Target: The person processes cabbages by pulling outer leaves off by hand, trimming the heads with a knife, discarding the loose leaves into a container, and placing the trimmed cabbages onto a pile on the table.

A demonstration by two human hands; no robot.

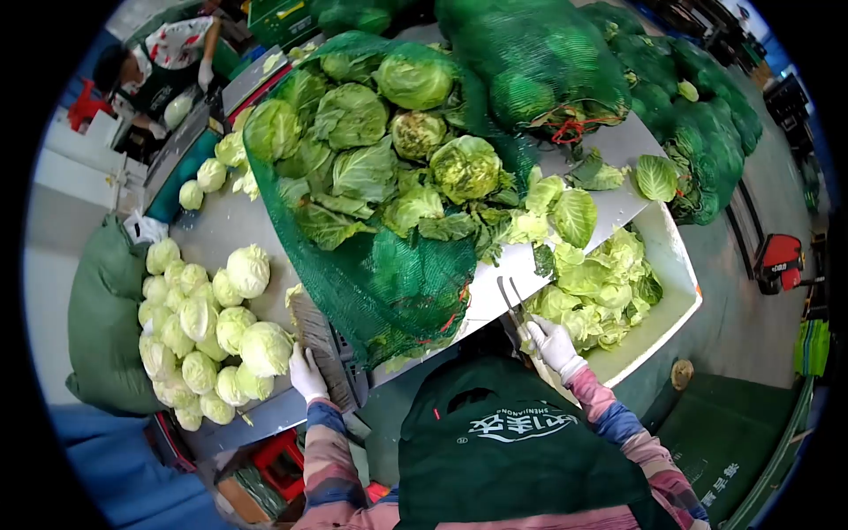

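Note:
My left hand [306, 374], in a white glove, is at the right edge of a pile of pale trimmed cabbages [199, 322]. Its fingers touch or nearly touch the nearest large cabbage [266, 349]; whether they grip anything is unclear. A white glove also covers my right hand [552, 343], which is closed around a knife [511, 305] at the table's front edge, beside a white bin [676, 305] of loose leaves [609, 291]. Between and beyond my hands, an open green net bag [380, 274] holds untrimmed cabbages [352, 115].
Another full net bag [548, 66] lies on the metal table [632, 141], with more bags [702, 159] at the right. A co-worker [168, 66] stands at the upper left. A green sack [110, 318] borders the trimmed pile. A red machine part [781, 262] is at the far right.

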